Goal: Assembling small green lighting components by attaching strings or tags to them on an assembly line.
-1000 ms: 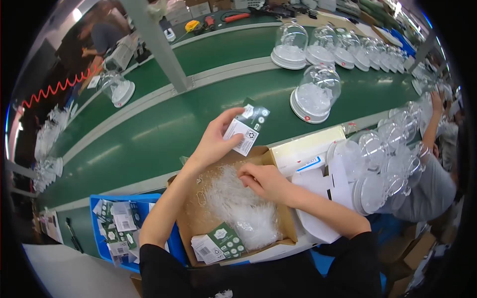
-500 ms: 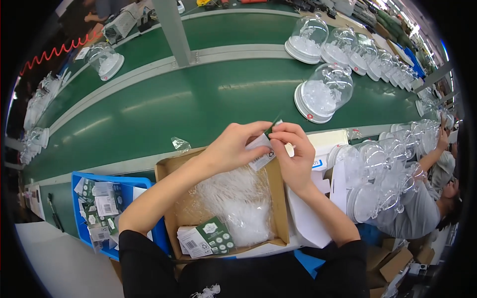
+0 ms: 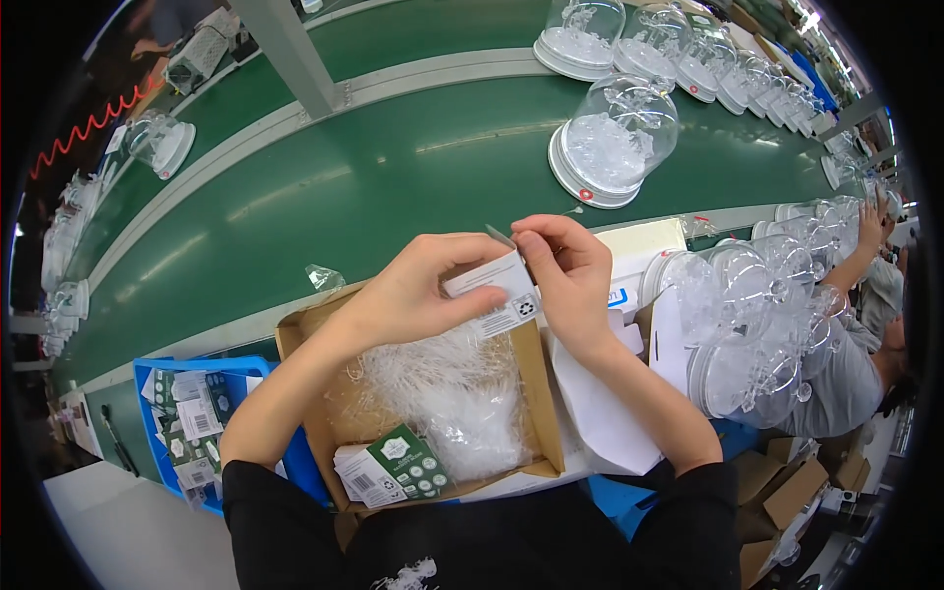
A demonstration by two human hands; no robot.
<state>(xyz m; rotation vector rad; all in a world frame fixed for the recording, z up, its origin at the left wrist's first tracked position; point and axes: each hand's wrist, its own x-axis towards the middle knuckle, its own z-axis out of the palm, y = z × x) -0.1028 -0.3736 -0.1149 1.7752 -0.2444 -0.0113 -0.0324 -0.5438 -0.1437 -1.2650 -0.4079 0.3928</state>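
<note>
My left hand [image 3: 408, 282] is closed on a small folded card [image 3: 511, 303], thumb across its white face. The white side carries print and a recycling mark, and a thin green edge shows at its top. My right hand [image 3: 572, 280] pinches thumb and forefinger together at the card's upper corner; what lies between those fingertips is too small to make out. Beneath both hands is an open cardboard box [image 3: 544, 403]. Inside it lie a bundle of fine white plastic strands [image 3: 433, 369] in a clear bag and a stack of green-and-white cards [image 3: 398, 462].
A blue bin [image 3: 157, 366] of similar cards stands left of the box. On the green bench [image 3: 393, 177], a clear dome on a white base [image 3: 610, 147] stands ahead; several more line the back right. Bagged domes [image 3: 737, 364] crowd the right, beside a co-worker's arm [image 3: 854, 258].
The view has shifted, so bench and domes sit higher and further left. My left hand has turned the card so more of its white face shows. My right hand still pinches at its corner.
</note>
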